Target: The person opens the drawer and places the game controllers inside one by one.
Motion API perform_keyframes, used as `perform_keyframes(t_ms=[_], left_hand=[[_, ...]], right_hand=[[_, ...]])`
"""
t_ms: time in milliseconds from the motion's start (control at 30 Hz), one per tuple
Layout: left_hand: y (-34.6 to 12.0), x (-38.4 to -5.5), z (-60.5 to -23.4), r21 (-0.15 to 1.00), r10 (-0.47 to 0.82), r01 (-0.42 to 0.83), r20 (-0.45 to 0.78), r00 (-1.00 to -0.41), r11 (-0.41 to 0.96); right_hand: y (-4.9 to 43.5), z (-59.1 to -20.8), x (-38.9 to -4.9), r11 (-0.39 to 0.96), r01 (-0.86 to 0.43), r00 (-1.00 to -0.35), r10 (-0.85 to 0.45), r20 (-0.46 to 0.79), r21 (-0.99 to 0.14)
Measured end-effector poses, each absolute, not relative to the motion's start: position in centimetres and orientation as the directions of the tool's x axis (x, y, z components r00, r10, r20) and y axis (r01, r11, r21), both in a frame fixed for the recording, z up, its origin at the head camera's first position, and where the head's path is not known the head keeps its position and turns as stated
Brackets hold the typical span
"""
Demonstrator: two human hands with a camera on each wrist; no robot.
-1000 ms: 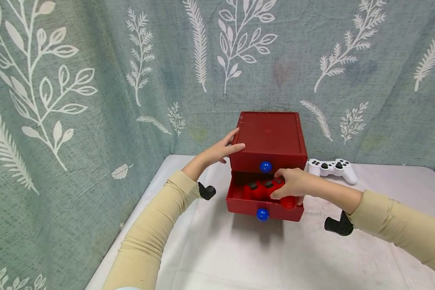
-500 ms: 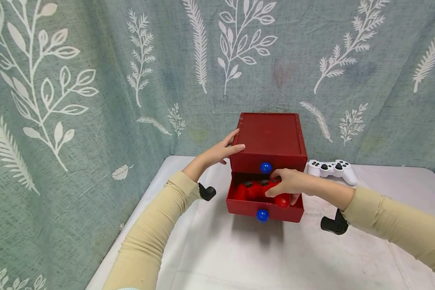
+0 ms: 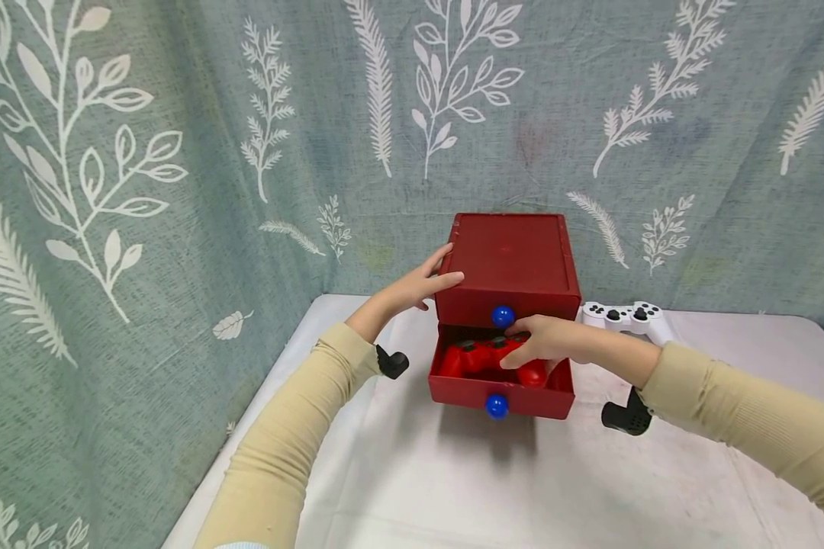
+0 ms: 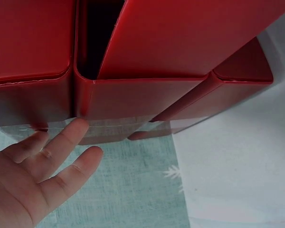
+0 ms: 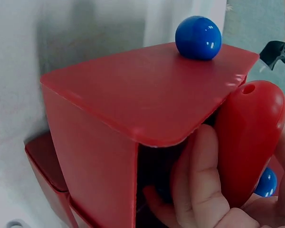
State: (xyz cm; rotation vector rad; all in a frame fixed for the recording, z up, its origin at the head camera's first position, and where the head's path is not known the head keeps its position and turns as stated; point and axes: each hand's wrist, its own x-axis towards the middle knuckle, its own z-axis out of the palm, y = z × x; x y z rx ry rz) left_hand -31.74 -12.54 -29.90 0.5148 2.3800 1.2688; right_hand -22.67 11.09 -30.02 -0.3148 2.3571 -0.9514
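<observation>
A small red two-drawer cabinet (image 3: 511, 255) stands near the back of the table. Its lower drawer (image 3: 446, 390) is pulled out, with a blue round knob (image 3: 497, 406) on the front. Inside that drawer is a red game controller (image 3: 477, 357); my right hand (image 3: 556, 339) grips its right end from above. The right wrist view shows one rounded handle of the controller (image 5: 251, 137) between fingers and thumb, partly above the drawer front (image 5: 147, 95). My left hand (image 3: 412, 290) rests at the cabinet's upper left edge, fingers spread and fairly straight, as the left wrist view also shows.
A white game controller (image 3: 618, 315) lies on the table just right of the cabinet. The upper drawer, with its own blue knob (image 3: 503, 316), is closed. A green leaf-patterned curtain (image 3: 247, 152) hangs behind and along the left of the white-covered table (image 3: 398, 488).
My right hand has moved slightly left with the red controller, which now lies farther inside the lower drawer. The left hand has stayed at the cabinet's edge.
</observation>
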Motion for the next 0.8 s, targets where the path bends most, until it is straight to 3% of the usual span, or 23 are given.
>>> perform_keyframes(t_ms=[400,800], left_hand=[[-12.3,-31.8,-29.8,0.844,0.492,0.135,-0.166,-0.855,0.52],[-12.3,-31.7,-29.9,0.864,0.501,0.116,-0.17,-0.849,0.49]], right_hand=[[10.9,-29.7,-23.0,0.759,-0.055,-0.806,-0.418,-0.42,-0.649],[11.3,-31.0,-22.9,0.73,-0.076,-0.86,-0.393,-0.326,-0.68]])
